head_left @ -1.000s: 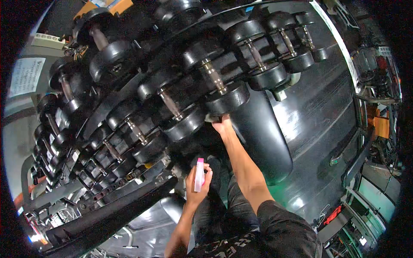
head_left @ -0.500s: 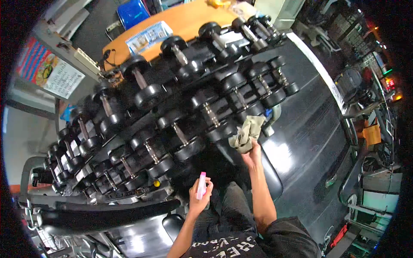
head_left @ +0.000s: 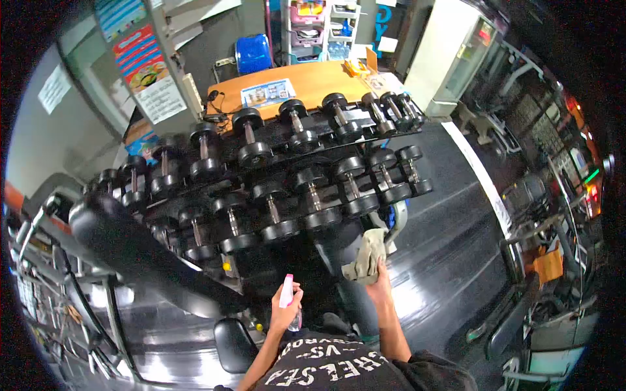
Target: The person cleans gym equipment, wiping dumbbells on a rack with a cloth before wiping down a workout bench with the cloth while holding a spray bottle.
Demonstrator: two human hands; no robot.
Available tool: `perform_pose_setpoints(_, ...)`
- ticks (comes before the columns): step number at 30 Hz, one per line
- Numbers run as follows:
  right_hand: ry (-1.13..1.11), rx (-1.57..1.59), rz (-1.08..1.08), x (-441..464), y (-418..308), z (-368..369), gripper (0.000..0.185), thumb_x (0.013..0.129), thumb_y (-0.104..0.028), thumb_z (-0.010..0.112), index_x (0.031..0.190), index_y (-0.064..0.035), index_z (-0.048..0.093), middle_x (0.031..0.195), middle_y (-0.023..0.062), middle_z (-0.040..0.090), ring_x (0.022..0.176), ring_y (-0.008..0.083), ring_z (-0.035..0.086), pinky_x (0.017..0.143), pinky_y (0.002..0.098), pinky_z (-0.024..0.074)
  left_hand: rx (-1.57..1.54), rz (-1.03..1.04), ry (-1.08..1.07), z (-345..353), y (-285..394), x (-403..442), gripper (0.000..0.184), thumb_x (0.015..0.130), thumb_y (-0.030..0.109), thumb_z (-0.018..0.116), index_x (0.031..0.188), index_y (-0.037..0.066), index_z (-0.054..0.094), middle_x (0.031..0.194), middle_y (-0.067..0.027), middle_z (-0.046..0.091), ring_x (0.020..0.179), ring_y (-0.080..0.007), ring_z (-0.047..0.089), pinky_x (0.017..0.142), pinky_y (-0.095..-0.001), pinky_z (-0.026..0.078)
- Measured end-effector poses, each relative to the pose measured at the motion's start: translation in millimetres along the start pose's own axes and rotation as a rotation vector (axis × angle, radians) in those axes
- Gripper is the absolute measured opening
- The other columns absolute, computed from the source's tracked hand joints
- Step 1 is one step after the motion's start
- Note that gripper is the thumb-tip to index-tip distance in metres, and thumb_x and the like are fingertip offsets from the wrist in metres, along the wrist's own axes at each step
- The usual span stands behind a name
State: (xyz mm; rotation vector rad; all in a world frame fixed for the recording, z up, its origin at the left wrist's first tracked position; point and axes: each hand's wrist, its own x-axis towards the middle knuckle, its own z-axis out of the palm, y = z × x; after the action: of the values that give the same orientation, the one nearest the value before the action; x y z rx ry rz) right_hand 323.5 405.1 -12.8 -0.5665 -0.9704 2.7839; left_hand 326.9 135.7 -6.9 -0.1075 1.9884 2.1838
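My left hand (head_left: 280, 317) is wrapped round a spray bottle (head_left: 287, 291) with a white and pink head, held low in front of my body. In my right hand (head_left: 380, 288) is a crumpled grey-beige cloth (head_left: 369, 253), which hangs in front of the dumbbell rack's right end. Black dumbbells with metal handles lie in two tiers, an upper-row dumbbell (head_left: 250, 135) and a lower-row dumbbell (head_left: 314, 197) among them. Neither hand appears to touch a dumbbell.
A black padded bench (head_left: 143, 254) slants across the left, with a smaller pad (head_left: 235, 345) beside my left arm. Behind the rack stands an orange-brown desk (head_left: 313, 81) and a blue chair (head_left: 253, 53). Gym machines (head_left: 561, 274) line the right side.
The camera view has tilted up and turned, so the rack looks more level and the desk shows more fully. Both hands still hold the bottle and cloth, a little lower in view.
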Motion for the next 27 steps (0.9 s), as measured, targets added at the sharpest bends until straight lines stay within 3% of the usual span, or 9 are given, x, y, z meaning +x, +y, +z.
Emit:
perform_pose_setpoints(3, -0.111, 0.203, 0.186, -33.5, -3.5, -0.4, 0.046, 0.100, -0.039, 0.039, 0.137, -0.0113, 0.046, 0.133, 0.0077, 0.055, 0.119, 0.0246, 0.055, 0.102, 0.0449, 0.0435, 0.020, -0.005, 0.074, 19.8, -4.4, -36.5, 0.018, 0.088, 0.003, 0.063, 0.105, 0.002, 0.059, 0.083, -0.0016, 0.061, 0.057, -0.0065, 0.056, 0.050, -0.0220, 0.046)
perform_pose_setpoints(9, 0.115, 0.090, 0.348, -105.7, 0.6, -41.3, 0.046, 0.100, -0.044, 0.036, 0.136, -0.0183, 0.048, 0.133, 0.0026, 0.054, 0.120, 0.0246, 0.053, 0.101, 0.0482, 0.0432, -0.018, 0.000, 0.064, 66.3, -6.7, -103.5, 0.018, 0.087, 0.000, 0.064, 0.103, 0.002, 0.060, 0.083, -0.0028, 0.062, 0.058, -0.0074, 0.057, 0.051, -0.0232, 0.047)
perform_pose_setpoints(13, 0.089, 0.219, 0.268, -151.2, -11.2, -56.9, 0.044, 0.101, -0.042, 0.035, 0.135, -0.0162, 0.048, 0.131, 0.0038, 0.055, 0.118, 0.0262, 0.055, 0.100, 0.0492, 0.0448, 0.021, 0.087, 0.066, 85.8, -12.4, -149.7, 0.016, 0.088, 0.001, 0.064, 0.103, 0.001, 0.059, 0.082, -0.0032, 0.062, 0.058, -0.0079, 0.058, 0.051, -0.0242, 0.048)
perform_pose_setpoints(16, 0.044, 0.351, 0.232, -168.6, -20.3, -87.7, 0.040, 0.102, -0.034, 0.035, 0.132, -0.0126, 0.050, 0.128, 0.0058, 0.058, 0.113, 0.0262, 0.058, 0.092, 0.0461, 0.0516, 0.018, 0.101, 0.038, 94.0, -17.3, -180.8, 0.017, 0.087, 0.001, 0.063, 0.103, 0.000, 0.059, 0.083, -0.0031, 0.062, 0.058, -0.0080, 0.058, 0.051, -0.0239, 0.048)
perform_pose_setpoints(20, 0.078, 0.282, 0.181, -196.3, -34.8, -111.1, 0.041, 0.099, -0.039, 0.041, 0.127, -0.0128, 0.054, 0.122, 0.0057, 0.062, 0.108, 0.0247, 0.061, 0.086, 0.0423, 0.0547, 0.007, 0.126, -0.003, 99.5, -24.6, -215.0, 0.019, 0.087, 0.005, 0.065, 0.105, 0.002, 0.059, 0.082, -0.0010, 0.061, 0.055, -0.0065, 0.055, 0.049, -0.0221, 0.045)
perform_pose_setpoints(21, 0.148, 0.405, 0.168, -201.2, -34.5, -118.7, 0.044, 0.097, -0.044, 0.043, 0.127, -0.0135, 0.055, 0.119, 0.0054, 0.063, 0.104, 0.0264, 0.063, 0.088, 0.0419, 0.0534, 0.012, 0.130, 0.006, 99.7, -26.8, -224.9, 0.019, 0.087, 0.005, 0.065, 0.105, 0.002, 0.059, 0.082, -0.0010, 0.061, 0.055, -0.0065, 0.055, 0.049, -0.0221, 0.045)
perform_pose_setpoints(23, -0.002, 0.370, 0.190, -226.9, -40.7, -132.2, 0.048, 0.098, -0.044, 0.040, 0.134, -0.0132, 0.048, 0.129, 0.0082, 0.056, 0.116, 0.0276, 0.055, 0.096, 0.0442, 0.0483, 0.008, 0.097, -0.008, 99.9, -25.0, -245.5, 0.019, 0.088, 0.007, 0.065, 0.105, 0.003, 0.060, 0.082, 0.0002, 0.061, 0.056, -0.0059, 0.055, 0.050, -0.0220, 0.046)
perform_pose_setpoints(24, 0.052, 0.447, 0.212, -235.9, -40.3, -135.4, 0.052, 0.097, -0.051, 0.039, 0.136, -0.0186, 0.046, 0.133, 0.0073, 0.053, 0.121, 0.0286, 0.052, 0.096, 0.0549, 0.0453, 0.008, 0.073, -0.001, 98.9, -24.2, -255.4, 0.018, 0.088, 0.008, 0.065, 0.105, 0.003, 0.060, 0.079, 0.0008, 0.060, 0.057, -0.0055, 0.055, 0.052, -0.0221, 0.046)
perform_pose_setpoints(27, 0.058, 0.217, 0.241, -271.2, -38.2, -149.7, 0.056, 0.094, -0.058, 0.037, 0.137, -0.0233, 0.044, 0.135, 0.0044, 0.051, 0.124, 0.0291, 0.049, 0.096, 0.0641, 0.0398, 0.043, 0.100, 0.045, 97.0, -37.8, -286.8, 0.019, 0.088, 0.008, 0.066, 0.105, 0.003, 0.060, 0.078, 0.0013, 0.061, 0.057, -0.0053, 0.055, 0.051, -0.0223, 0.046)
